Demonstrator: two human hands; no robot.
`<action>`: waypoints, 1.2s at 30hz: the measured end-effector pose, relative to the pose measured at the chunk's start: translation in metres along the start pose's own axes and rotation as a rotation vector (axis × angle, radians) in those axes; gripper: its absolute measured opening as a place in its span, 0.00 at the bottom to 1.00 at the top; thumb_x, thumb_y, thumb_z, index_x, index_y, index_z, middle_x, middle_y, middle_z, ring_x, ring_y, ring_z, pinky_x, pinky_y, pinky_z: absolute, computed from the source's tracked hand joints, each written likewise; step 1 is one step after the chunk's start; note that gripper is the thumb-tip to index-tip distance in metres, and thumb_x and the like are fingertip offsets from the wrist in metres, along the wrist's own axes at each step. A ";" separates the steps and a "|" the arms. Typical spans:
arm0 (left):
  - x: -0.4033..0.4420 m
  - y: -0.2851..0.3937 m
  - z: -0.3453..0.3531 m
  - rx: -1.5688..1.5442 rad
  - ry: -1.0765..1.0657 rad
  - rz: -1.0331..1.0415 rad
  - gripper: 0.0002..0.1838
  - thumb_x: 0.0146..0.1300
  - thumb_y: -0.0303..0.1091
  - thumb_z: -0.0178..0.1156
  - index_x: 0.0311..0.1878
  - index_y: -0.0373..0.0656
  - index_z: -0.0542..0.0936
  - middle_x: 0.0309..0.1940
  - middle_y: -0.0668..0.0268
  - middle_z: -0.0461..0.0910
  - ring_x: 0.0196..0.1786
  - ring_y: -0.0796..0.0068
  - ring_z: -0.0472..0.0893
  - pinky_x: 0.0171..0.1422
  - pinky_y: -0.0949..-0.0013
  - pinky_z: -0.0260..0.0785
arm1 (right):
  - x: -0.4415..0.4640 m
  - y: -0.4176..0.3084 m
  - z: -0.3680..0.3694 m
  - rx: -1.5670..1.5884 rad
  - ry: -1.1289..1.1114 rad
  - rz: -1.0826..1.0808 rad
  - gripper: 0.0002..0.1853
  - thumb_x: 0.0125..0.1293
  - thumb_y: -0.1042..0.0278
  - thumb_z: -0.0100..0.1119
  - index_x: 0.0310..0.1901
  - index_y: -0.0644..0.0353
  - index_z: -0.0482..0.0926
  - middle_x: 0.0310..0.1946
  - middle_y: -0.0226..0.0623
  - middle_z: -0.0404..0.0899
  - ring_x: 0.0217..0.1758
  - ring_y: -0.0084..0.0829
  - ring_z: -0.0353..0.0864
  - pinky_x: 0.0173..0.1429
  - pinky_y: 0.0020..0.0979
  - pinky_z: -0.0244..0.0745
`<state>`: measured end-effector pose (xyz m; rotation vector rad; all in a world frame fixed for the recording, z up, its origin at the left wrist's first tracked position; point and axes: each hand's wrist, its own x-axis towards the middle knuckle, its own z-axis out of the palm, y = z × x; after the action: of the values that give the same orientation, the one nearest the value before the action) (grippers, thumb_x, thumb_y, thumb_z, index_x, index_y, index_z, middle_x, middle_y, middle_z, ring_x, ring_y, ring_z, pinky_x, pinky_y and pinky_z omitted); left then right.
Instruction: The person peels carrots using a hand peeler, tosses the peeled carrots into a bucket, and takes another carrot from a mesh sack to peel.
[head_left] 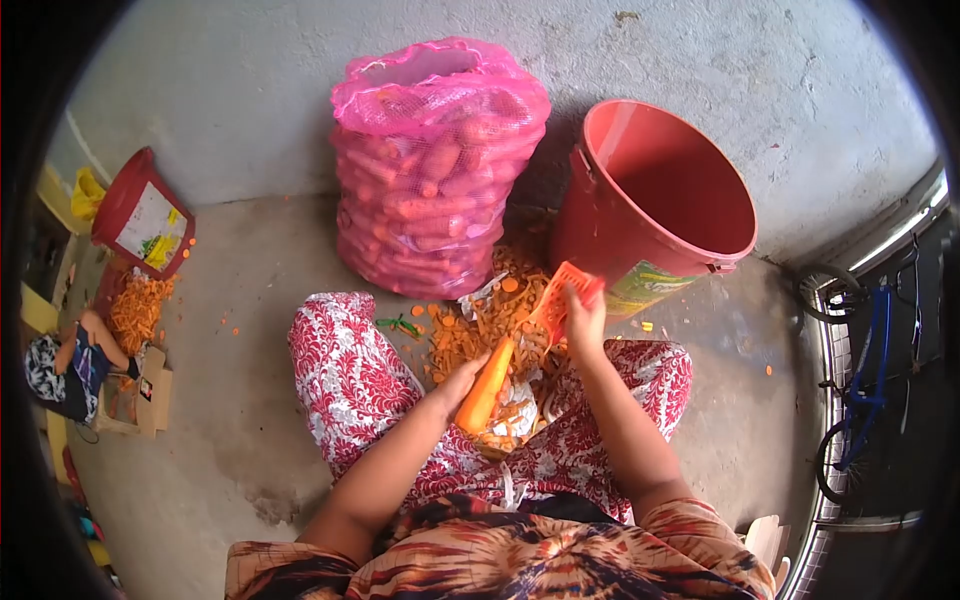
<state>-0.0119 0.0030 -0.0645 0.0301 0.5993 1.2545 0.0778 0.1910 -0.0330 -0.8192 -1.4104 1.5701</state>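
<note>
- The peeled carrot [486,388] lies between the hands, just above the lap, slanting with its thick end near and its narrow end far and to the right, toward the slotted orange plastic tool [553,303].
- The left hand [462,384] is closed around the carrot from its left side, forearm reaching far and to the right over the thigh; most of its fingers are hidden behind the carrot.
- The right hand [585,315] is closed on the tool, farther off and to the right of the carrot, its forearm angled far and to the left. The tool's grip is covered by the hand, and whether its near edge touches the carrot's tip I cannot tell.
- The two hands are apart, close to each other.
- Beneath them a heap of carrot peelings [455,345] spreads between the legs in red-and-white patterned trousers [345,385]; the forearms cover parts of them.
- Beyond the heap stands a pink mesh sack [430,215] full of carrots, and to its right a red bucket [577,225], its floor out of sight.
- At the far left, another person [85,365] sits near piled orange pieces [140,312], too small to make out well.
- On the right, a blue bicycle [876,365] shows, partly lost in shadow.
</note>
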 end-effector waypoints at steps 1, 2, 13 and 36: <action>0.002 0.001 -0.001 -0.013 0.114 0.062 0.21 0.62 0.51 0.41 0.40 0.41 0.67 0.26 0.64 0.70 0.25 0.71 0.72 0.25 0.67 0.70 | -0.009 -0.006 0.006 0.003 -0.031 0.045 0.08 0.59 0.73 0.51 0.40 0.61 0.67 0.29 0.28 0.71 0.31 0.18 0.70 0.36 0.22 0.68; 0.005 0.002 -0.003 -0.027 0.228 0.123 0.20 0.61 0.51 0.42 0.40 0.42 0.67 0.26 0.64 0.70 0.26 0.70 0.73 0.25 0.67 0.70 | -0.011 0.000 0.009 -0.006 -0.067 -0.011 0.08 0.60 0.73 0.50 0.40 0.61 0.67 0.29 0.28 0.71 0.30 0.18 0.70 0.35 0.21 0.68; -0.011 0.040 0.014 -0.459 0.023 0.965 0.22 0.58 0.57 0.46 0.39 0.46 0.71 0.36 0.65 0.72 0.44 0.66 0.70 0.55 0.57 0.59 | -0.035 0.036 0.011 -0.149 -0.623 0.855 0.12 0.58 0.74 0.50 0.43 0.67 0.71 0.28 0.37 0.78 0.31 0.30 0.78 0.33 0.28 0.73; -0.019 0.020 0.011 0.101 0.007 0.134 0.19 0.62 0.43 0.45 0.54 0.46 0.63 0.35 0.67 0.71 0.28 0.81 0.70 0.22 0.81 0.61 | -0.018 0.036 -0.002 -0.263 -0.433 0.266 0.10 0.57 0.75 0.48 0.42 0.64 0.71 0.31 0.41 0.77 0.32 0.33 0.79 0.33 0.34 0.73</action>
<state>-0.0280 -0.0038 -0.0408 0.1531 0.6750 1.3536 0.0813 0.1758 -0.0701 -0.8825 -1.9116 1.8685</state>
